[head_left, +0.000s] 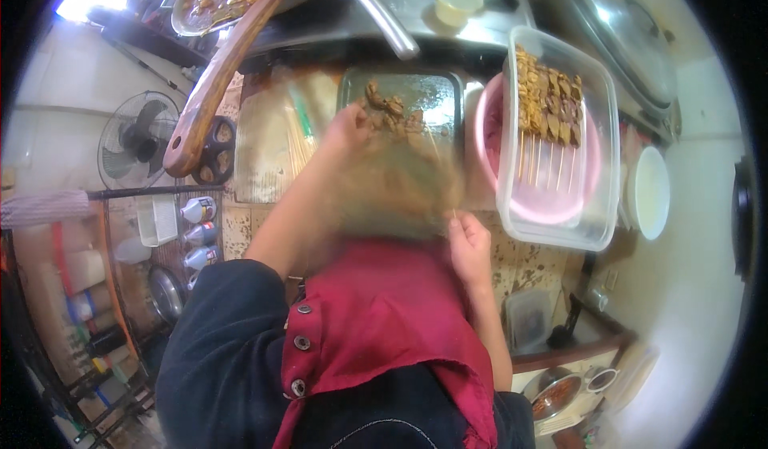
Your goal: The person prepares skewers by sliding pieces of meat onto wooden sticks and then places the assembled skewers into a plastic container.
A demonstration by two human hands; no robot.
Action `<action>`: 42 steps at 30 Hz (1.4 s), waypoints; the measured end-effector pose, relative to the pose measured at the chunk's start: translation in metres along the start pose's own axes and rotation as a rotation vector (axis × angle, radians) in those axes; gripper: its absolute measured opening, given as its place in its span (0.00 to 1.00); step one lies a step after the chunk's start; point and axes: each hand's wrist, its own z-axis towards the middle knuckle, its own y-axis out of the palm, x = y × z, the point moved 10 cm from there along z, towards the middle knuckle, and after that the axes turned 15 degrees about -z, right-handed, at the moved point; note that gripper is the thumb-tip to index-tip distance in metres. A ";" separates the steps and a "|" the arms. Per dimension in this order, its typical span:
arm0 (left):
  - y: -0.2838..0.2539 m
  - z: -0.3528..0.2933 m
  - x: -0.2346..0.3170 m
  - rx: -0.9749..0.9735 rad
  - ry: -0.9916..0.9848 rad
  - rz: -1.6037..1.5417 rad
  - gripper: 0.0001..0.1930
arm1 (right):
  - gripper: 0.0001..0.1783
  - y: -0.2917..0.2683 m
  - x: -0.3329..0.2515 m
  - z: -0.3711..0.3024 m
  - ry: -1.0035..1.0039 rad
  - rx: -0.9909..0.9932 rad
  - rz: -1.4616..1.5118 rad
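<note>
My left hand (350, 129) is closed on small brown meat pieces (390, 114) above a dark rectangular tray (346, 89). Below and to the right, my right hand (470, 245) pinches the end of a thin skewer stick (454, 214). A hazy smear covers the middle of the picture, so the stick's course toward the meat is unclear. To the right, a clear plastic container (564, 237) holds several finished meat skewers (548, 101), side by side. It rests over a pink basin (486, 121).
Bare skewer sticks (298, 141) lie on a board left of the tray. A wooden handle (216, 85) juts from a food-filled pan (182, 17) at far left; a metal handle (380, 13) hangs over the tray. A fan (140, 138) stands left, a yellowish bowl (456, 2) at the back.
</note>
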 end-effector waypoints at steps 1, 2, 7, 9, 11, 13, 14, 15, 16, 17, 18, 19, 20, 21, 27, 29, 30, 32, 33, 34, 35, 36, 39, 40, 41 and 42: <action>0.001 -0.002 -0.002 -0.009 -0.040 -0.068 0.19 | 0.10 -0.001 -0.001 0.000 -0.003 0.000 -0.007; 0.000 -0.005 -0.005 -0.008 -0.082 -0.150 0.18 | 0.10 -0.001 -0.001 0.000 -0.007 0.000 -0.013; 0.003 -0.023 -0.005 -0.035 -0.334 -0.775 0.15 | 0.10 -0.001 0.003 -0.001 -0.004 -0.006 0.003; 0.004 -0.023 -0.005 -0.099 -0.335 -0.891 0.15 | 0.10 0.000 0.001 0.000 -0.022 -0.007 -0.015; 0.006 -0.022 -0.010 -0.109 -0.356 -1.009 0.14 | 0.10 0.000 -0.005 0.001 -0.051 -0.005 -0.044; 0.008 -0.021 -0.014 -0.072 -0.399 -1.129 0.12 | 0.10 0.000 -0.006 0.002 -0.042 -0.011 -0.042; 0.008 -0.021 -0.016 -0.042 -0.413 -1.176 0.10 | 0.10 0.000 -0.006 0.002 -0.038 -0.014 -0.042; 0.009 -0.021 -0.015 -0.012 -0.428 -1.222 0.07 | 0.10 0.001 -0.006 0.003 -0.030 -0.021 -0.042; 0.009 -0.021 -0.014 0.018 -0.443 -1.269 0.05 | 0.10 0.000 -0.007 0.003 -0.023 -0.028 -0.042; 0.011 -0.019 -0.015 0.004 -0.436 -1.336 0.05 | 0.10 0.000 -0.008 0.003 -0.015 -0.035 -0.042; 0.011 -0.015 -0.015 -0.010 -0.427 -1.403 0.04 | 0.10 0.000 -0.009 0.004 -0.011 -0.029 -0.034; 0.011 -0.012 -0.015 -0.024 -0.418 -1.470 0.03 | 0.10 -0.001 -0.010 0.004 -0.006 -0.024 -0.025; 0.012 -0.012 -0.017 -0.019 -0.411 -1.489 0.03 | 0.10 -0.001 -0.010 0.004 -0.001 -0.018 -0.016; 0.014 -0.012 -0.012 -0.020 -0.406 -1.509 0.04 | 0.10 -0.002 -0.007 0.004 0.015 -0.019 0.014; 0.031 -0.010 -0.024 -0.102 -0.386 -1.641 0.07 | 0.11 -0.003 -0.004 0.003 0.079 -0.049 0.048; 0.039 -0.013 -0.018 -0.138 -0.377 -1.706 0.09 | 0.11 -0.003 -0.005 0.002 0.070 -0.055 0.038; 0.045 -0.020 -0.002 -0.123 -0.402 -1.732 0.10 | 0.11 -0.004 -0.005 0.001 0.070 -0.059 0.027; 0.046 -0.030 0.027 -0.143 -0.395 -1.738 0.12 | 0.12 -0.002 -0.012 0.000 0.057 -0.084 0.014; 0.047 -0.034 0.041 -0.189 -0.369 -1.721 0.13 | 0.12 -0.001 -0.013 -0.001 0.056 -0.093 0.009; 0.048 -0.036 0.052 -0.236 -0.344 -1.704 0.14 | 0.12 0.000 -0.015 -0.002 0.055 -0.102 0.005; 0.049 -0.037 0.055 -0.227 -0.357 -1.696 0.14 | 0.12 0.001 -0.015 -0.002 0.055 -0.111 0.000; 0.049 -0.038 0.058 -0.222 -0.370 -1.689 0.15 | 0.12 -0.001 -0.020 -0.002 0.004 -0.086 -0.010; 0.050 -0.039 0.068 -0.265 -0.326 -1.636 0.15 | 0.12 -0.002 -0.029 -0.003 -0.097 -0.047 -0.039; 0.049 -0.039 0.071 -0.287 -0.298 -1.611 0.15 | 0.12 -0.002 -0.031 -0.004 -0.095 -0.057 -0.048; 0.050 -0.040 0.071 -0.306 -0.311 -1.611 0.14 | 0.12 -0.002 -0.032 -0.004 -0.094 -0.067 -0.057; 0.052 -0.040 0.072 -0.328 -0.326 -1.611 0.14 | 0.12 -0.002 -0.031 -0.004 -0.087 -0.067 -0.068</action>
